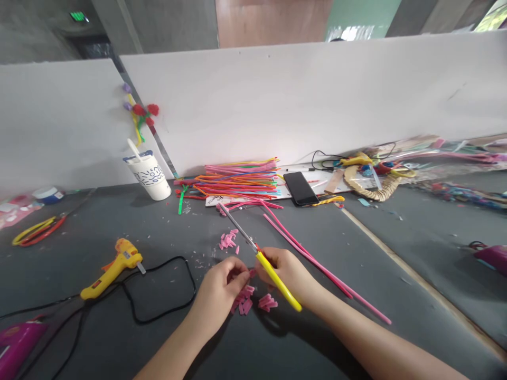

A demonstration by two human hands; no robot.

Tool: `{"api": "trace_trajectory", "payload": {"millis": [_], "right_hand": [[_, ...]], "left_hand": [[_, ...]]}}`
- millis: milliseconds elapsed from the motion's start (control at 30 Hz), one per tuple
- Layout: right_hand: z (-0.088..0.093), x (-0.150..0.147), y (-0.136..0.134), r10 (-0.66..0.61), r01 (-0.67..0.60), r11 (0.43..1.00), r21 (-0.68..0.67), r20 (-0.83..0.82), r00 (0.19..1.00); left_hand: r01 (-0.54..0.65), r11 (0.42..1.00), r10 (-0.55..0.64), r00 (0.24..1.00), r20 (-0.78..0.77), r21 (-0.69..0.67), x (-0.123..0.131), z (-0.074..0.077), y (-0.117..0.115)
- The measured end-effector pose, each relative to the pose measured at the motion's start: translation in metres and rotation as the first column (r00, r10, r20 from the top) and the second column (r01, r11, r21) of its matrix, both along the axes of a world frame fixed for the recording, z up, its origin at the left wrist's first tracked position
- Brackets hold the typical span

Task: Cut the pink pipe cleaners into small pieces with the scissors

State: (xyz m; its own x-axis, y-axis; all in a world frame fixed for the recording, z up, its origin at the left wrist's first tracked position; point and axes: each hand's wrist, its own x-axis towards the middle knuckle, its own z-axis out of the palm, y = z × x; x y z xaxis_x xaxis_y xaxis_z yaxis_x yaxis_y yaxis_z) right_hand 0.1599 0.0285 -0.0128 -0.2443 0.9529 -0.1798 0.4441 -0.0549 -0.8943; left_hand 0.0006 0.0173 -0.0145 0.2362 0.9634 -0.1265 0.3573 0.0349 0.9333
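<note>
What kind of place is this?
It's probably a craft workshop or classroom: I can see a yellow glue gun, a pile of colourful pipe cleaners and little pink pieces.

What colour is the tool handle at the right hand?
The tool handle is yellow, clearest in the head view.

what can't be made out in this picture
In the head view:
Pink piece between left hand and right hand: partly covered by them.
Yellow-handled tool: right hand hides part of it.
White card: its writing is too small and blurred.
Purple object, lower left: cut off by left edge.
</note>
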Motion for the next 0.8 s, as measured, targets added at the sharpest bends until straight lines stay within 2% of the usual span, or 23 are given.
{"api": "trace_trajectory", "payload": {"millis": [133, 233, 367, 467, 533, 667, 800], "right_hand": [[0.003, 0.001, -0.001, 0.005, -0.005, 1.000, 0.001, -0.018, 1.000], [0.002, -0.001, -0.002, -0.020, 0.021, 0.999, 0.034, -0.028, 0.999], [0.004, -0.005, -0.006, -0.013, 0.016, 0.999, 0.036, -0.071, 0.997], [0.009, -0.007, -0.010, 0.001, 0.001, 1.000, 0.022, -0.101, 0.995], [0.012, -0.006, -0.011, 0.012, -0.011, 1.000, 0.007, -0.117, 0.993], [0.013, -0.002, -0.009, 0.023, -0.026, 0.999, -0.027, -0.130, 0.991], [0.012, 0.000, -0.008, 0.019, -0.024, 0.999, -0.036, -0.121, 0.992]], "left_hand": [[-0.046, 0.993, 0.066, 0.981, 0.181, -0.111, -0.004, -0.001, 0.004], [-0.008, 0.973, 0.088, 0.937, 0.339, -0.230, -0.004, 0.000, 0.003], [0.050, 0.936, 0.110, 0.898, 0.426, -0.348, 0.000, 0.002, -0.002], [0.092, 0.921, 0.092, 0.893, 0.442, -0.377, 0.001, 0.001, -0.004], [0.075, 0.928, 0.091, 0.904, 0.417, -0.365, 0.000, 0.001, -0.004], [0.001, 0.968, 0.077, 0.950, 0.301, -0.250, -0.004, 0.004, -0.002], [0.074, 0.979, -0.033, 0.977, 0.212, -0.191, -0.006, 0.011, -0.003]]}}
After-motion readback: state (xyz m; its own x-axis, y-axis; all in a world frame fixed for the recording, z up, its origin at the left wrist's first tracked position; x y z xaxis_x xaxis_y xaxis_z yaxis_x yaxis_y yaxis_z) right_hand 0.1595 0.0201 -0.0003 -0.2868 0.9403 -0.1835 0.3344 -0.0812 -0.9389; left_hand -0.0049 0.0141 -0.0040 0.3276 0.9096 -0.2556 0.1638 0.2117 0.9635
